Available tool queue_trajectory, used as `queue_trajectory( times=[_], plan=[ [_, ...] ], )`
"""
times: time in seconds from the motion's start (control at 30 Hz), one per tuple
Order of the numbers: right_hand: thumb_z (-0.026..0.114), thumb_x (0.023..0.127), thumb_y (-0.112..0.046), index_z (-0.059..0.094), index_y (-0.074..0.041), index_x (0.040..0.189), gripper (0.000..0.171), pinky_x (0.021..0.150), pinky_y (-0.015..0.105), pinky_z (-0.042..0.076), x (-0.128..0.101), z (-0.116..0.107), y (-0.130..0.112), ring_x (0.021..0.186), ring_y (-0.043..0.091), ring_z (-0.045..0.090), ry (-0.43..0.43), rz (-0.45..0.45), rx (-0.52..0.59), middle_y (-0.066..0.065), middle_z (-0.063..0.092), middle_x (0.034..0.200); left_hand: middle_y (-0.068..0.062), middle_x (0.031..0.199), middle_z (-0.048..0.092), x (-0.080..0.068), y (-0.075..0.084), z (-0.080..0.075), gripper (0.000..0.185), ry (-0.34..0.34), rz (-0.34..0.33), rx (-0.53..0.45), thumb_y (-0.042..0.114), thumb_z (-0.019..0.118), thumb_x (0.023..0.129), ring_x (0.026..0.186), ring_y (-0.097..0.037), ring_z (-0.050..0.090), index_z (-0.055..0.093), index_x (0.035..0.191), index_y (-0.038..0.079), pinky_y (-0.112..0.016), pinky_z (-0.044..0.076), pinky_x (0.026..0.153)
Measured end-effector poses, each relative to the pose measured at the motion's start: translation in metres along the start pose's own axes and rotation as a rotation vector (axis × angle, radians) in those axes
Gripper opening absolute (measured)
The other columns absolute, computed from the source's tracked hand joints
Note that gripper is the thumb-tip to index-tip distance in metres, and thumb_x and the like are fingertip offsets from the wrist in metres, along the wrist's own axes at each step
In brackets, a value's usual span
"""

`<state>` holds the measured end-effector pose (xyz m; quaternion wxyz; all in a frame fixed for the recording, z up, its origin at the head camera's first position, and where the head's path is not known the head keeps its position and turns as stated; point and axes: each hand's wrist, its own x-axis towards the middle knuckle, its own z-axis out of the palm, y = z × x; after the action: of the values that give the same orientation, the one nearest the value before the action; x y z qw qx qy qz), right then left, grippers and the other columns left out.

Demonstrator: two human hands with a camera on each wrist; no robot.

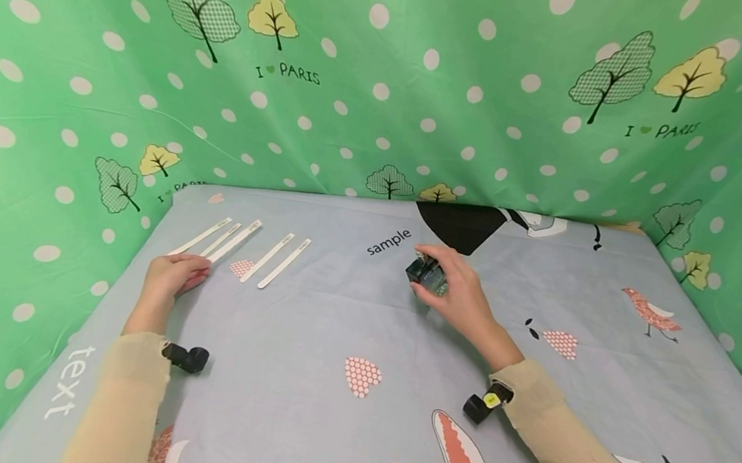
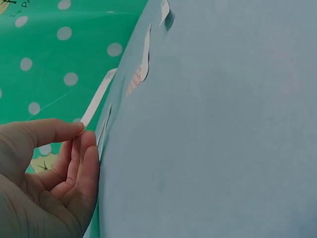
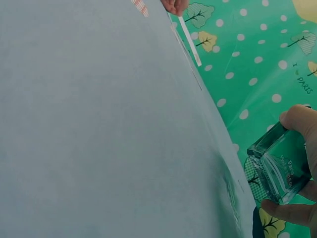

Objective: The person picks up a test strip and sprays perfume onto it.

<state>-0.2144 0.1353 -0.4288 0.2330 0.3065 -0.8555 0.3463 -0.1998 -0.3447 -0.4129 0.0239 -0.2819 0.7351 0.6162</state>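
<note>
Nearest the camera, two sleeved forearms reach out over the table (image 1: 294,421), which is draped in a grey-blue cloth printed with birds, hearts and the words "text" and "sample". Farther out on the left, the left hand (image 1: 175,275) rests at the near end of the leftmost of five white paper strips (image 1: 200,236); the left wrist view shows its thumb and forefinger pinching that strip's tip (image 2: 88,115). Across on the right, the right hand (image 1: 463,295) has its fingers (image 3: 297,118) curled round a small clear glass bottle (image 1: 426,273), held just beside the printed word "sample". Beyond it all hangs a green curtain (image 1: 389,73) with white dots and trees.
</note>
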Motion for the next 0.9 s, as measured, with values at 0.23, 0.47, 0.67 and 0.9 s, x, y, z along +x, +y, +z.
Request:
queue_trajectory(
  times=[0.23,0.47,0.67,0.9],
  plan=[
    [0.082,0.081,-0.014,0.053,-0.017,0.138,0.064,0.097,0.046,0.056,0.0001,-0.0014,0.0005,0.119,0.027,0.061,-0.003,0.0,-0.003,0.008,0.06,0.13,0.011,0.062,0.067,0.0006,-0.004,-0.0019,0.008,-0.005,-0.004,0.009,0.005,0.068,0.091,0.06,0.001,0.067,0.062,0.096,0.005,-0.014,0.059,0.066],
    [0.082,0.082,-0.014,0.053,-0.016,0.138,0.063,0.097,0.045,0.056,0.0002,-0.0019,0.0016,0.119,0.026,0.061,-0.003,-0.005,-0.001,0.008,0.06,0.129,0.013,0.064,0.064,0.0011,-0.0063,-0.0021,0.028,-0.023,0.017,0.09,0.006,0.065,0.092,0.062,0.003,0.065,0.056,0.117,-0.005,-0.014,0.059,0.067],
    [0.083,0.081,-0.014,0.053,-0.016,0.138,0.064,0.098,0.044,0.056,-0.0002,-0.0025,0.0011,0.119,0.026,0.061,0.001,-0.008,-0.004,0.009,0.06,0.129,0.013,0.068,0.06,0.0001,-0.0063,-0.0023,0.038,0.014,0.016,0.167,0.01,0.064,0.094,0.062,0.004,0.063,0.05,0.125,-0.007,-0.014,0.059,0.065],
    [0.083,0.081,-0.014,0.053,-0.016,0.138,0.064,0.1,0.044,0.055,-0.0004,-0.0035,0.0016,0.12,0.026,0.06,-0.001,0.0,-0.003,0.008,0.061,0.129,0.01,0.076,0.057,-0.0033,-0.0029,-0.0006,0.03,0.026,0.035,0.16,0.01,0.066,0.094,0.065,0.003,0.063,0.052,0.118,-0.001,-0.015,0.06,0.067]
  ],
)
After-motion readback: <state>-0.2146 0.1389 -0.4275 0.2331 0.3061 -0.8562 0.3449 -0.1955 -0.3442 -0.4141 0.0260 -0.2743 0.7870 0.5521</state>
